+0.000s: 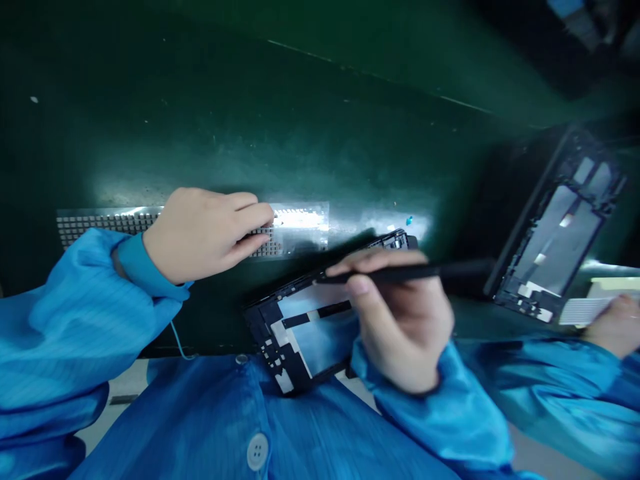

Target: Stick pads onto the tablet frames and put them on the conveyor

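My left hand [210, 233] is curled over a clear sheet of small grey pads [107, 227], its thumb and fingertips pressing near the sheet's right part. Whether a single pad is pinched there is hidden. A slim black pen-like tool [400, 272] is gripped in my right hand [405, 320], its narrow end pointing left. Below that tool lies a black phone frame [295, 333], tilted and close to my body, with silvery-blue panels and small white patches. My right hand covers part of the frame, and motion blurs the hand and tool.
Another phone frame [560, 240] is at the right on a dark block. Beside it a co-worker's hand [617, 327] touches a pale ribbed piece [580, 311]. A tiny blue scrap [409, 221] lies on the dark green table [225, 120]. A cord [179, 341] hangs by my left wrist.
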Demonstrator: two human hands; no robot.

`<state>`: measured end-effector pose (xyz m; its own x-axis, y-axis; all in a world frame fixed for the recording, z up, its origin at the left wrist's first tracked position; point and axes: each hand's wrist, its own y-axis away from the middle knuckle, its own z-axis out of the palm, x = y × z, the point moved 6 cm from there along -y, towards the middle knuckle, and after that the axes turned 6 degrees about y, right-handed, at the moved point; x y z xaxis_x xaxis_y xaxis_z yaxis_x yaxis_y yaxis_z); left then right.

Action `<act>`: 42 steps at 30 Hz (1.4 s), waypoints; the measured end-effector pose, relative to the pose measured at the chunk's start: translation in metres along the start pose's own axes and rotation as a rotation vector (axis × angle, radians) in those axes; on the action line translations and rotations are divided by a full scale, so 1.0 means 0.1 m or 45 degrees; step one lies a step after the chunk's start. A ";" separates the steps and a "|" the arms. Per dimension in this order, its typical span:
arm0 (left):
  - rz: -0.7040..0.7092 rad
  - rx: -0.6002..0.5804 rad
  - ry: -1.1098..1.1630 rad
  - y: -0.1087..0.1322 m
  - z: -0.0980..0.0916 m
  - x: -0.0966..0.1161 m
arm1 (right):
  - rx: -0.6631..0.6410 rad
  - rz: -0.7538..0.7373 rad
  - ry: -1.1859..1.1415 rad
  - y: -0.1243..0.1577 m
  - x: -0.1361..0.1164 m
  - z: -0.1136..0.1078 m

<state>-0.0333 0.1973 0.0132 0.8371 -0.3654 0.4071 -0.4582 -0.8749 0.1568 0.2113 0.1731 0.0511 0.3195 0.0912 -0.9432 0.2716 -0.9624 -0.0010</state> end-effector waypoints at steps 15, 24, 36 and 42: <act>0.004 0.056 0.021 0.00 -0.04 -0.01 | -0.111 -0.345 0.415 0.28 -0.19 0.17; -0.014 0.015 0.022 -0.01 -0.04 -0.01 | -0.646 -0.289 0.298 -0.77 0.05 0.27; -0.048 0.013 0.029 -0.01 -0.04 -0.01 | -0.683 -0.232 0.260 -0.83 0.13 0.31; -0.026 0.031 0.012 0.00 -0.04 -0.05 | -0.293 -0.074 -0.010 -0.55 0.07 -0.05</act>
<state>-0.0384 0.2006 0.0152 0.8434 -0.3444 0.4124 -0.4335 -0.8897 0.1435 0.2030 0.2278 0.0457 0.2903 0.1416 -0.9464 0.4893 -0.8719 0.0197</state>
